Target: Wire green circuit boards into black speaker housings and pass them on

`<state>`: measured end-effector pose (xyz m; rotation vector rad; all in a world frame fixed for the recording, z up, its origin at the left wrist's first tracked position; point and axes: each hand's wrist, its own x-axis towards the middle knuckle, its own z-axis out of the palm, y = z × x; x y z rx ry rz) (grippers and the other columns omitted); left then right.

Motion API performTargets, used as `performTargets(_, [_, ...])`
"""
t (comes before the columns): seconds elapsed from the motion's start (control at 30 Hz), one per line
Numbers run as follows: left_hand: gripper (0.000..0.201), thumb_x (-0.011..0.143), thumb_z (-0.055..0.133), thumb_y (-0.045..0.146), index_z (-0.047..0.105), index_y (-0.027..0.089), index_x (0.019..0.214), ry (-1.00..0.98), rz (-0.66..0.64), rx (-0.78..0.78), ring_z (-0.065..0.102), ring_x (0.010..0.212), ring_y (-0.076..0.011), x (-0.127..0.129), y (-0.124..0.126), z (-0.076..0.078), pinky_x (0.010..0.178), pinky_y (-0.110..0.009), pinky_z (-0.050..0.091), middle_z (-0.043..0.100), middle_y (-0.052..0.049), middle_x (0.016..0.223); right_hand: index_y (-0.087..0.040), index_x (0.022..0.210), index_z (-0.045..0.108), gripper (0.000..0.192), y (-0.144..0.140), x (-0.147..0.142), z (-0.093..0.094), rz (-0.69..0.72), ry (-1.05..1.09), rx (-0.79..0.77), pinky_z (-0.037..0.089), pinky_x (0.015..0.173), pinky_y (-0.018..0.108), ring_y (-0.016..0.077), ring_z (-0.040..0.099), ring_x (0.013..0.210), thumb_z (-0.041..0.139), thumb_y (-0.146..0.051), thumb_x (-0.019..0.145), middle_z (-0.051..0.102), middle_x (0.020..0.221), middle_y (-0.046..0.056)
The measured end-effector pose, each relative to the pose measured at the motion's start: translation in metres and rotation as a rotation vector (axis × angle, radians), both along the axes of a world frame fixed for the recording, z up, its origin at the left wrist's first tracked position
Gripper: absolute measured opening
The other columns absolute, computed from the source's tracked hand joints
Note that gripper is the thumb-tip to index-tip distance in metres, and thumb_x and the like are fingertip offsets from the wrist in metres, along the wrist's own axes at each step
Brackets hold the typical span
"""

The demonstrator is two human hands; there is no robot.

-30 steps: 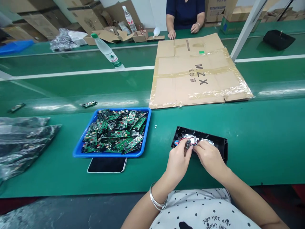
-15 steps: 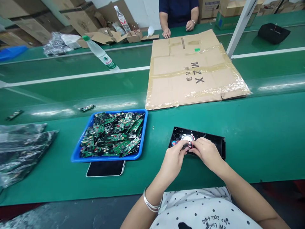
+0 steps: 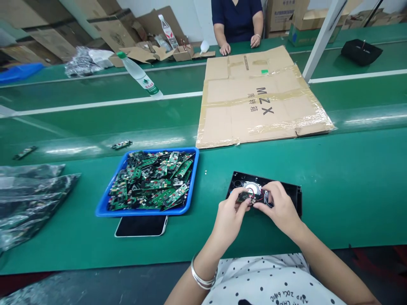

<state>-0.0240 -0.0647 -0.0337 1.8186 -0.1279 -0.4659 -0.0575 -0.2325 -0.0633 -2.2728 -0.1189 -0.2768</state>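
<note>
A black plastic housing [image 3: 294,191] with round silver speakers [image 3: 251,187] lies on the green bench in front of me. Over its left half, my left hand [image 3: 230,214] and my right hand [image 3: 280,207] meet and together pinch a small green circuit board [image 3: 245,196] with red wires. My right hand covers the second speaker. A blue tray [image 3: 104,207] heaped with several similar green circuit boards stands to the left of my hands.
A phone [image 3: 141,225] lies face up in front of the tray. Dark plastic bags [image 3: 28,199] sit at far left. A flattened cardboard sheet [image 3: 257,97] and a water bottle [image 3: 140,78] lie beyond. Another person's hands [image 3: 240,44] rest on the far bench.
The small circuit board has come up into plain view between my fingertips. My hands stay over the housing's left speaker; the view shifted slightly.
</note>
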Motion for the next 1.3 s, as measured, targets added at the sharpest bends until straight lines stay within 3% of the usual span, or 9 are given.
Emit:
performTargets(0.1, [0.022,0.083,0.055,0.03,0.055,0.02,0.103,0.009,0.005,0.022,0.068,0.073,-0.0175,-0.001,0.003,-0.001,0.068,-0.028,0.058,0.068,-0.002,0.087,-0.017,0.117,0.049,0.032,0.001,0.004,0.002,-0.037,0.113,0.16,0.047,0.058,0.026,0.0116,0.053,0.062,0.053,-0.032,0.089,0.056,0.101,0.007])
performTargets(0.2, [0.023,0.083,0.055,0.031,0.055,0.02,0.104,0.007,0.012,0.048,0.068,0.073,-0.0178,-0.002,0.003,-0.002,0.066,-0.028,0.058,0.069,-0.002,0.086,-0.018,0.1,0.061,0.018,-0.002,0.009,0.004,-0.014,0.218,0.254,0.047,0.057,0.024,0.0126,0.056,0.06,0.054,-0.028,0.087,0.062,0.085,0.003])
performTargets(0.27, [0.024,0.083,0.056,0.031,0.054,0.02,0.104,0.003,0.037,0.051,0.068,0.071,-0.0176,-0.002,0.0,-0.004,0.065,-0.028,0.058,0.069,-0.002,0.083,-0.017,0.088,0.064,0.017,-0.007,0.008,0.004,-0.097,0.235,0.329,0.048,0.058,0.024,0.0144,0.06,0.061,0.054,-0.031,0.086,0.064,0.077,0.003])
performTargets(0.37, [0.024,0.083,0.056,0.031,0.052,0.02,0.103,-0.012,0.105,0.022,0.069,0.068,-0.0171,-0.004,-0.006,-0.006,0.063,-0.027,0.058,0.068,-0.001,0.081,-0.017,0.097,0.062,0.021,-0.016,-0.001,0.002,-0.244,0.245,0.389,0.05,0.06,0.024,0.0155,0.063,0.061,0.059,-0.033,0.084,0.066,0.072,0.001])
performTargets(0.47, [0.022,0.083,0.057,0.029,0.051,0.019,0.101,-0.037,0.15,-0.026,0.069,0.07,-0.0165,-0.004,-0.012,-0.009,0.063,-0.026,0.058,0.067,-0.002,0.084,-0.018,0.088,0.059,0.012,-0.019,-0.013,0.0,-0.227,0.13,0.257,0.049,0.057,0.022,0.0144,0.063,0.062,0.058,-0.029,0.086,0.066,0.072,0.0])
performTargets(0.53, [0.021,0.083,0.057,0.028,0.05,0.019,0.101,-0.057,0.162,-0.038,0.069,0.07,-0.016,-0.005,-0.016,-0.012,0.064,-0.025,0.058,0.067,-0.002,0.086,-0.017,0.084,0.06,0.012,-0.017,-0.017,-0.002,-0.096,-0.01,0.104,0.048,0.061,0.024,0.0147,0.062,0.067,0.052,-0.024,0.09,0.065,0.077,0.002])
performTargets(0.67, [0.019,0.084,0.056,0.027,0.049,0.019,0.099,-0.106,0.176,-0.014,0.069,0.071,-0.0156,-0.005,-0.02,-0.016,0.065,-0.026,0.058,0.067,-0.003,0.087,-0.014,0.097,0.06,0.02,-0.01,-0.017,-0.004,0.133,-0.121,-0.093,0.046,0.071,0.03,0.0172,0.058,0.078,0.04,-0.014,0.095,0.064,0.086,0.005])
performTargets(0.9, [0.016,0.085,0.055,0.024,0.049,0.018,0.099,-0.228,0.157,0.064,0.068,0.073,-0.0151,-0.008,-0.022,-0.019,0.064,-0.024,0.057,0.068,-0.004,0.087,-0.012,0.093,0.061,0.026,-0.004,-0.009,-0.007,0.142,-0.011,-0.314,0.042,0.067,0.031,0.0196,0.053,0.076,0.035,-0.014,0.095,0.06,0.08,0.007])
performTargets(1.3, [0.015,0.085,0.053,0.017,0.05,0.018,0.099,-0.364,0.07,0.14,0.067,0.07,-0.0125,-0.007,-0.021,-0.022,0.062,-0.021,0.055,0.068,-0.004,0.087,-0.015,0.071,0.052,0.024,0.0,-0.002,0.001,0.154,0.163,-0.346,0.032,0.063,0.029,0.0168,0.046,0.072,0.038,-0.014,0.091,0.055,0.07,0.002])
